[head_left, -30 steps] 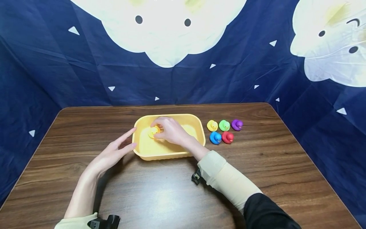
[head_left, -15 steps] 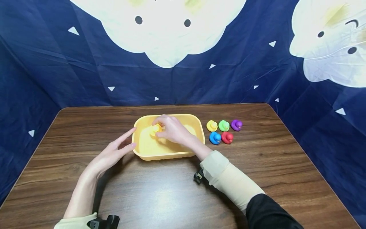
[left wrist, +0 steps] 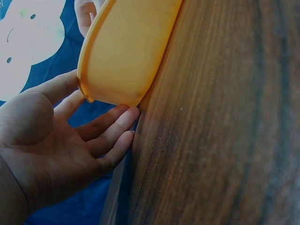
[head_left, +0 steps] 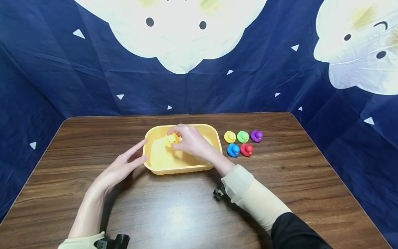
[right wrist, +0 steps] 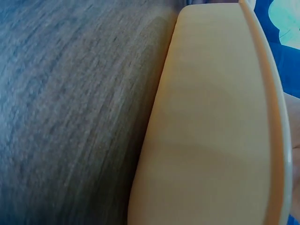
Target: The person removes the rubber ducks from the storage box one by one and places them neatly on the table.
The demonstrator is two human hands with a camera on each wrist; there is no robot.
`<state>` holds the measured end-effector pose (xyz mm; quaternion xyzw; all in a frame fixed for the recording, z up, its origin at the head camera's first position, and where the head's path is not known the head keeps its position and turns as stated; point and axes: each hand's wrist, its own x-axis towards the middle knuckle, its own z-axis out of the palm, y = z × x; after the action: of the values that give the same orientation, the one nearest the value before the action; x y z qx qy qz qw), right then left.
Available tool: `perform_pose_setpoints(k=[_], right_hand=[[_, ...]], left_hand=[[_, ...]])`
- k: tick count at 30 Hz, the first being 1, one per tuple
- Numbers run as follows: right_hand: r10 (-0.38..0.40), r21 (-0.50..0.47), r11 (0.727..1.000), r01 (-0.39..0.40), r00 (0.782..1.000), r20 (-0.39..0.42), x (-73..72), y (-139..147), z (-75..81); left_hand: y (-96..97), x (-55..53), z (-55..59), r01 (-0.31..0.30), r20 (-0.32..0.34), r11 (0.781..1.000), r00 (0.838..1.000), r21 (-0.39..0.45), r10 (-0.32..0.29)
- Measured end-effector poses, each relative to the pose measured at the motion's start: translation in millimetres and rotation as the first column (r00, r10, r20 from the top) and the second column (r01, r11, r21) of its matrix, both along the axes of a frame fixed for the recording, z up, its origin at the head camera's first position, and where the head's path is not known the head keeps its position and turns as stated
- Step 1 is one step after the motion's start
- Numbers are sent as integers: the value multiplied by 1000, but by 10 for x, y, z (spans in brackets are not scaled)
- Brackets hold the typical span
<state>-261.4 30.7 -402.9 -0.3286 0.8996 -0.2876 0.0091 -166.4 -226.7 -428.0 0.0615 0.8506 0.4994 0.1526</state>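
Observation:
Inside a yellow plastic tub, my right hand pinches a small yellow rubber duck between thumb and fingers, over the left half of the tub. My left hand rests its fairly straight fingers and thumb against the tub's left end. In the left wrist view, the fingertips of that left hand touch the rim and the lower outer wall of the tub. The tub's front wall fills much of the right wrist view and hides most of the right hand and the duck.
Right of the tub stand several more rubber ducks in two rows: a yellow duck, a green duck and a purple duck behind, a blue duck and a red duck in front. A blue curtain hangs behind the wooden table.
My right hand has shifted the yellow duck a little to the right and back within the tub, its forearm moving right too. The left hand keeps its place at the tub's end.

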Motion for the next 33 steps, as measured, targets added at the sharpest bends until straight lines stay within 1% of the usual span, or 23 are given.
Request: perform_pose_setpoints(k=[4,9,14,19,25,33], right_hand=[[-7,-8,1000,7,1000,2,24,41,46],[-11,-41,999,11,1000,11,63,129,84],[0,-90,996,-1,1000,-13,92,234,103],[11,-112,994,-15,999,-40,110,327,128],[-5,-132,991,-4,997,-75,131,433,157],[-33,-189,982,19,997,-73,134,595,158]], left_hand=[[0,3,0,1,-12,1000,1000,7,-1],[4,3,3,0,-13,1000,1000,6,0],[9,-1,2,-2,-9,1000,1000,-1,2],[2,2,-6,0,-6,1000,1000,2,0],[-1,6,-5,2,-8,1000,1000,6,-2],[1,7,8,5,-7,1000,1000,3,-5]])
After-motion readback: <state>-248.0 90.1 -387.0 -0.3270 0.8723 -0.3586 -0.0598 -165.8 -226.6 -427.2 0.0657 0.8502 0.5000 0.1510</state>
